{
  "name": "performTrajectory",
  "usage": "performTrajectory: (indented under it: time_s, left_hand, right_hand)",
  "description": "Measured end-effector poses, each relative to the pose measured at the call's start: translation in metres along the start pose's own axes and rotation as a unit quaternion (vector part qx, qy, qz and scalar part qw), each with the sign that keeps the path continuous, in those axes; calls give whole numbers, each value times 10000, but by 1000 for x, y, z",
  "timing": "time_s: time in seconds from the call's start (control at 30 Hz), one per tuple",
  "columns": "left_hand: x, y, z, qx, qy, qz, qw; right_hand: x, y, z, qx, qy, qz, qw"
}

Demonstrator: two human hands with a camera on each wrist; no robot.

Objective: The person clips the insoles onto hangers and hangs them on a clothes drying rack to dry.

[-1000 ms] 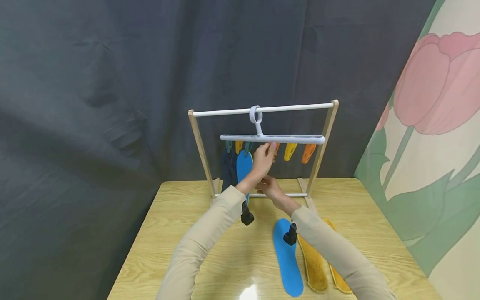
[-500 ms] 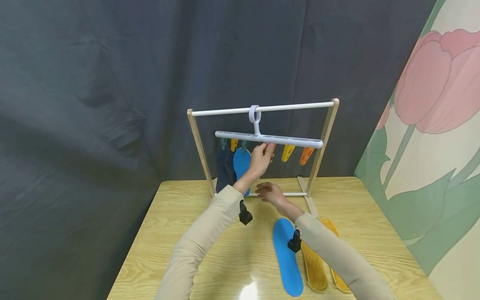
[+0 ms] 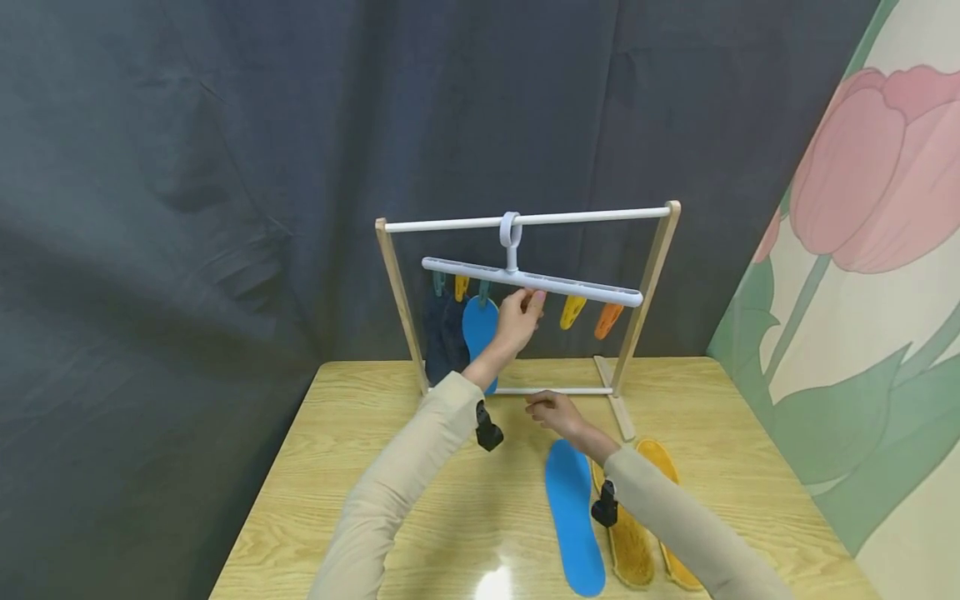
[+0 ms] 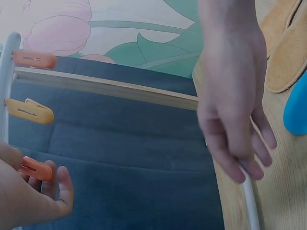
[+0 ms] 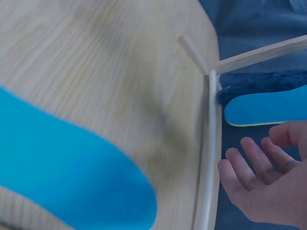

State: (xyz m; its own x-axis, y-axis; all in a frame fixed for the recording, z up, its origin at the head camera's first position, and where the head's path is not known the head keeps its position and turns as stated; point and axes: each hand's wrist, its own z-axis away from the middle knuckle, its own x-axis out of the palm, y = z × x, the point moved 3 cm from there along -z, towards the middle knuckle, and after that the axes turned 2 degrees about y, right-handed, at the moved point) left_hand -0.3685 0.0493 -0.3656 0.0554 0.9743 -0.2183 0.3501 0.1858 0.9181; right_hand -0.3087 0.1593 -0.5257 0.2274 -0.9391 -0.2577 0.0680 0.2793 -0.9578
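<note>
Under the white hanger [image 3: 532, 281], my left hand [image 3: 517, 323] is at an orange clothespin [image 4: 38, 168], pinching it between thumb and fingers in the left wrist view. Left of that hand hang a blue insole [image 3: 480, 327], held by a teal clothespin [image 3: 483, 292], and a dark cloth-like piece [image 3: 444, 333]. My right hand [image 3: 557, 414] floats low before the rack, holding nothing. Its fingers are loosely bent and spread in the right wrist view. Closest to it on the table lies another blue insole [image 3: 574, 517].
A wooden rack with a white top rod [image 3: 592, 217] carries the hanger. A yellow clothespin [image 3: 572, 312] and another orange clothespin [image 3: 608, 321] hang on the right. Two tan fuzzy insoles [image 3: 630, 550] lie under my right forearm on the wooden table [image 3: 360, 467].
My right hand has drawn down and to the right, away from the left hand. The hanger has turned and tilted, its right end lower. The left hand has shifted slightly left, staying at the clothespin.
</note>
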Motion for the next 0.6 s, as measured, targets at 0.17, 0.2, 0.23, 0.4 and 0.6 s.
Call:
performTrajectory:
  time_s: [0.17,0.2,0.23,0.4,0.6]
  left_hand:
    - [-1,-1,0,-123,29,-93,9999]
    - [-1,-1,0,-133,25,-94,9999]
    - [-1,-1,1,-149,32,-92,9998]
    - [-2,-3,1,-169,24,-49,9998]
    - [-3,-3,1,-24,-2,-94,10000]
  right_hand:
    - [-5,16,6,-303,150,534,9980]
    - [-6,18,8,-356,154,648,9971]
    - [-6,20,9,-400,155,766,9961]
    - [-9,31,15,-620,89,1578,9855]
    - [-11,40,20,-893,-3,2648,9602]
